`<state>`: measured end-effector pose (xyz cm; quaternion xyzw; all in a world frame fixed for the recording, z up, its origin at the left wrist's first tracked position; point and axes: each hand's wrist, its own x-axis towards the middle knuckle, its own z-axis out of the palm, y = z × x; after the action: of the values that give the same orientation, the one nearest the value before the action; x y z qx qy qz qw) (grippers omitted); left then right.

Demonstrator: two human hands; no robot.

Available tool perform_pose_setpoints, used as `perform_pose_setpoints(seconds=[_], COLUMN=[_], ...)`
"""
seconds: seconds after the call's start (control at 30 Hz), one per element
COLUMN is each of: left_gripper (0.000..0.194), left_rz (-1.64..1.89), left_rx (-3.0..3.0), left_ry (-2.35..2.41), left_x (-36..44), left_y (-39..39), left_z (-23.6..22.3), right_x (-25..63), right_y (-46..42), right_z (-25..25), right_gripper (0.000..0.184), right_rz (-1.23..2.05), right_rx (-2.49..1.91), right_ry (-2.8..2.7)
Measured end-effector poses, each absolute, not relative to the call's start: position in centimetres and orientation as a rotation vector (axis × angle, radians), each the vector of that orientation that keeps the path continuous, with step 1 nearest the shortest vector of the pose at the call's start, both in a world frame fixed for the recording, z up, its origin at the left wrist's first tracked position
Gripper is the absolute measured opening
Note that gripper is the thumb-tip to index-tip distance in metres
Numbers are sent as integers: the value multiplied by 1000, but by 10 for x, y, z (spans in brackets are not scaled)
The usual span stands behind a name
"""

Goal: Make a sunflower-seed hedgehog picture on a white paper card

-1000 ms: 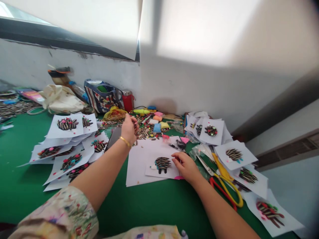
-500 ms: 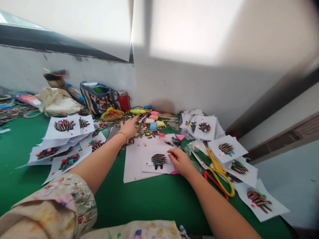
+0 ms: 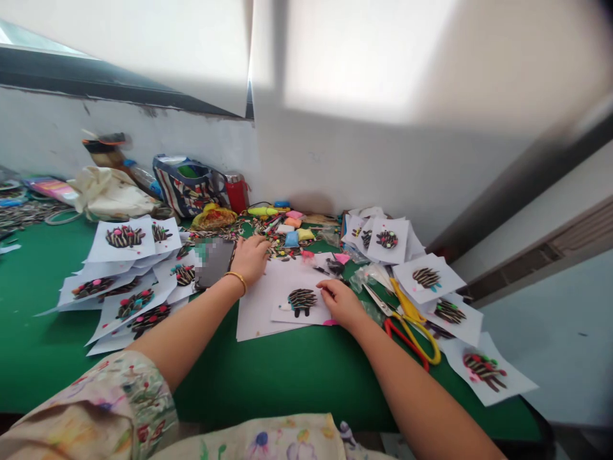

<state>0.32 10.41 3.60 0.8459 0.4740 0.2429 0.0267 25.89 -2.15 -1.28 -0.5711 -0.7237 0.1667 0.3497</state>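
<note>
A small white sheet with a hedgehog made of striped seeds (image 3: 301, 300) lies on larger white paper (image 3: 258, 306) on the green table (image 3: 287, 377). My right hand (image 3: 341, 301) rests at that sheet's right edge, fingers bent and pressed on it. My left hand (image 3: 249, 257), with a gold bangle on the wrist, is palm down at the near edge of a heap of sunflower seeds (image 3: 280, 248). Its fingers are curled together; what they hold is hidden.
Finished hedgehog sheets are piled at the left (image 3: 124, 237) and spread at the right (image 3: 427, 278). Yellow scissors (image 3: 416, 319) and red scissors (image 3: 405, 340) lie right of my right hand. A dark phone (image 3: 213, 262), clay packets (image 3: 293, 237), a striped bag (image 3: 186, 186) and a red cup (image 3: 237, 191) stand near the wall.
My left hand stretched out into the seed heap, then drew back with its fingers curled. My right hand stayed at the sheet's edge. The view shifted slightly.
</note>
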Motion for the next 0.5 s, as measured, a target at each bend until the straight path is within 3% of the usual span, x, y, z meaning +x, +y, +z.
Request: perform_pose_setpoints(seconds=[0.17,0.23,0.33,0.4,0.5], left_gripper=[29,45,70,72,69], left_rz=[630,575,538,533,519], left_rx=[2625,2583,2556,2564,2559], left_ry=[1216,1123,1063,1077,1113], left_x=[12,19,29,35,39], left_y=[76,55,28,19,15], left_z=[33,27,19,17,17], right_x=[258,258,259,260,259], right_y=[-22,-24,-26,-26,-27], right_z=[-9,-7,-4,-3,-2], right_gripper=[25,25,42,53,54], right_rz=[451,485,552,571,559], right_rx=[-1460,-1440,-1420,-1433,-1455], right_ry=[-1888,-1915,-2001,-2055,-2088])
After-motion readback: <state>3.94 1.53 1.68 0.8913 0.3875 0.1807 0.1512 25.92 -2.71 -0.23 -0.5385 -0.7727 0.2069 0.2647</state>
